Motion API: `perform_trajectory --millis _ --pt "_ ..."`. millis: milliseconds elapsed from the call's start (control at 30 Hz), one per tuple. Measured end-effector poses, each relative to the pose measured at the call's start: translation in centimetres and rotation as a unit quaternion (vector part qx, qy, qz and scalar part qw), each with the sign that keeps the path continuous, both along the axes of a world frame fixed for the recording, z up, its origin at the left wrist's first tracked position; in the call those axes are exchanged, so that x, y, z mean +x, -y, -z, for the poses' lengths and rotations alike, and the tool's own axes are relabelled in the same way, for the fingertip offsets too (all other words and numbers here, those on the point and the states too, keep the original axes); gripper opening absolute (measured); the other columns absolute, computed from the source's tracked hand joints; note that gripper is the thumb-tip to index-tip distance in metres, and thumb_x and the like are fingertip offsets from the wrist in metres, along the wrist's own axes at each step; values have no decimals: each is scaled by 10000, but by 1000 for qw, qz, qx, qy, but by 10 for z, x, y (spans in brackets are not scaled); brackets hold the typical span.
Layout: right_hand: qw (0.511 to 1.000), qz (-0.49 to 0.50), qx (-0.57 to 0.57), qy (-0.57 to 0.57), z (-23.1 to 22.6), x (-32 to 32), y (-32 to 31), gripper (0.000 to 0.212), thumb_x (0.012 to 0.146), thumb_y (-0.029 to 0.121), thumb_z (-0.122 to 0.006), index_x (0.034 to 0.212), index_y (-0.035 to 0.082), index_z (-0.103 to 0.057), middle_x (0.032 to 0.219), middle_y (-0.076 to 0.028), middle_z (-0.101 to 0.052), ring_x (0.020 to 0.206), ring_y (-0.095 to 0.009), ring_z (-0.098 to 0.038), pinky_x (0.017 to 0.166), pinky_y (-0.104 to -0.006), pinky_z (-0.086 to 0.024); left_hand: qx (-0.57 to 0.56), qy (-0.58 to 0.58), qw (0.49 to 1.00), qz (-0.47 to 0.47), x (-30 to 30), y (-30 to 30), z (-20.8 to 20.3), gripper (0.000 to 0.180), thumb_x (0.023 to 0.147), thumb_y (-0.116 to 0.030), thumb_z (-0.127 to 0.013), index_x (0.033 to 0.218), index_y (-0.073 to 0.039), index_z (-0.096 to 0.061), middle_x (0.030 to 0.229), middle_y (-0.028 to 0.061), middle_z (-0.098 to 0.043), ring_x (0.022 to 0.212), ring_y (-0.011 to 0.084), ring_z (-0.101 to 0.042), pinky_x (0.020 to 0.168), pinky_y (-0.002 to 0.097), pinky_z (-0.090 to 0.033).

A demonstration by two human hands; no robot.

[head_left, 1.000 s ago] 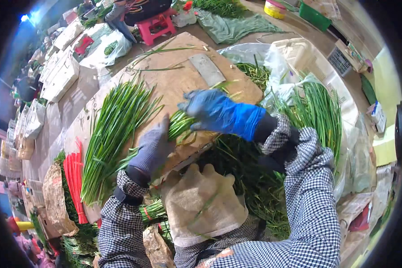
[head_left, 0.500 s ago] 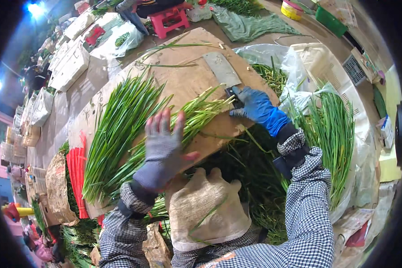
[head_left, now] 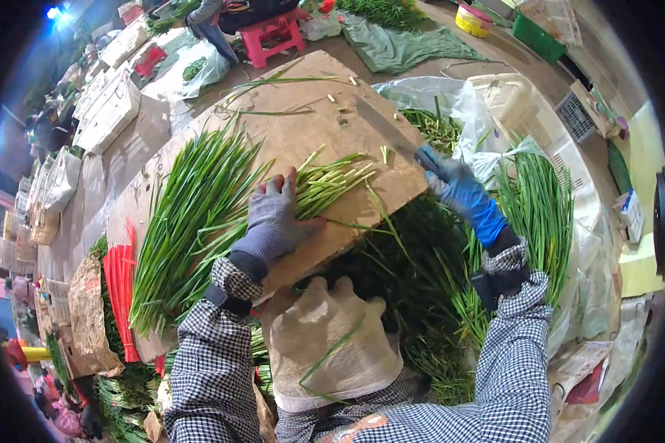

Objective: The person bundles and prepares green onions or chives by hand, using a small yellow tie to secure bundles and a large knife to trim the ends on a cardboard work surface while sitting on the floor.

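Note:
A loose bunch of long green chives (head_left: 331, 179) lies slantwise on a brown board, its pale cut ends toward the right. My left hand (head_left: 273, 218), in a grey glove, is laid over this bunch with bent fingers, thumb on the near side. In a blue glove, my right hand (head_left: 458, 188) grips a cleaver (head_left: 384, 125) by its handle, which is mostly hidden. The blade is tilted nearly edge-on above the board's right edge, apart from the stalks. A larger heap of chives (head_left: 192, 221) lies left of my left hand.
Small cut ends lie on the board (head_left: 303, 118). Red ties (head_left: 120, 288) hang at its left edge. Right of me, more chives (head_left: 536, 214) lie on clear plastic beside a pale crate (head_left: 510, 100). Trimmings (head_left: 440, 284) fill the space below the board. A pink stool (head_left: 272, 43) stands beyond.
My left hand has come down from spread fingers onto the bunch. My right hand has moved right and slightly nearer with the cleaver, its blade turned from flat to nearly edge-on.

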State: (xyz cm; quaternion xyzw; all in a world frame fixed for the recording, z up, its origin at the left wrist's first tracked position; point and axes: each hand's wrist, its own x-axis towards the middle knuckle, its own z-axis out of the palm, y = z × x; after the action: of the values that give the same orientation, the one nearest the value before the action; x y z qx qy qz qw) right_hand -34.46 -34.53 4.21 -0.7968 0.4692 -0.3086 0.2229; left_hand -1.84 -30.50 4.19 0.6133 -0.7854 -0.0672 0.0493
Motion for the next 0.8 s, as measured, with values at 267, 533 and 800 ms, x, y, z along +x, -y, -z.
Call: perform_trajectory --millis 267,533,800 --pt "997 -55 44 12 1 46 -86 492 805 85 -509 1259 -60 -387 1104 -240 -558 987 -336 -580 845 -355 -461 34 30 998 -33 -5 -4 -7 992 619 -499 -702 1340 26 -267 1244 212 -402 1143 344 -390 971 416 -304" --pt "996 43 71 37 6 23 -90 490 812 98 -528 1256 -57 -392 1029 -265 -570 957 -359 -581 803 -345 -468 -48 46 998 -14 -4 -8 -6 1078 576 -552 -724 1348 22 -236 1332 259 -314 1223 386 -318 1014 433 -271" --pt "999 -15 -1 41 10 37 -97 491 791 86 -543 1249 -42 -418 1084 -265 -549 961 -363 -573 812 -382 -470 40 -48 998 -28 2 -1 -11 1082 604 -534 -727 1355 43 -204 1326 263 -329 1254 386 -290 1034 417 -251"
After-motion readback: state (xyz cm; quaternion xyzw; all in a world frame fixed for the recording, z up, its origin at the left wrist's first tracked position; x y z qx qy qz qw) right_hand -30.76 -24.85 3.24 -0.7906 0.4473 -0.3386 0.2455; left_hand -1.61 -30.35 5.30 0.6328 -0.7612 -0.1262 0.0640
